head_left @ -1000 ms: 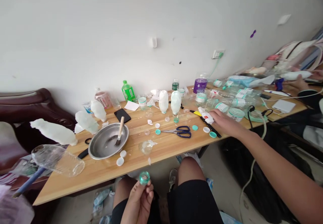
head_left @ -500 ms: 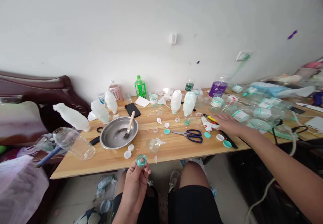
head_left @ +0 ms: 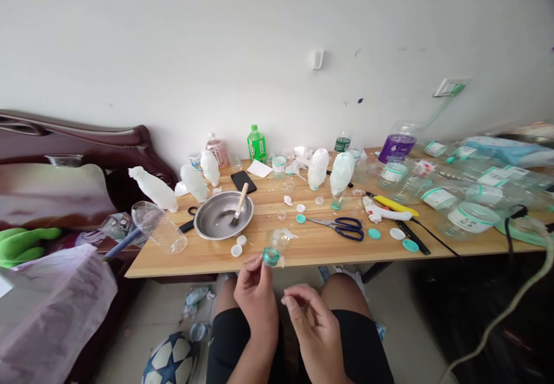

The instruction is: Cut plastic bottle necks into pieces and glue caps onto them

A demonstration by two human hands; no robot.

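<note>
My left hand (head_left: 258, 291) is closed, pinching a small see-through teal piece, like a bottle cap or cut bottle neck (head_left: 270, 256), just off the table's front edge. To its right, over my lap, my right hand (head_left: 314, 320) has thumb and fingertips pressed together; whatever they hold, if anything, is too small to make out. A cut clear bottle piece (head_left: 280, 238) lies on the table beyond the teal piece. Farther right lie dark-handled scissors (head_left: 346, 228), a white glue gun (head_left: 385, 211) and a yellow-handled tool (head_left: 395, 204).
On the wooden table (head_left: 259, 260), a metal bowl (head_left: 203, 228) holds a brush (head_left: 239, 205). White-coated bottle shapes (head_left: 318, 169) stand farther back. Loose caps (head_left: 374, 233) are scattered about. Many clear plastic bottles (head_left: 471, 216) crowd the right side. A cable (head_left: 497, 314) hangs at the right edge.
My right hand has come back from beside the glue gun to my lap, next to my left hand. The teal piece stays in my left hand. The view has shifted slightly.
</note>
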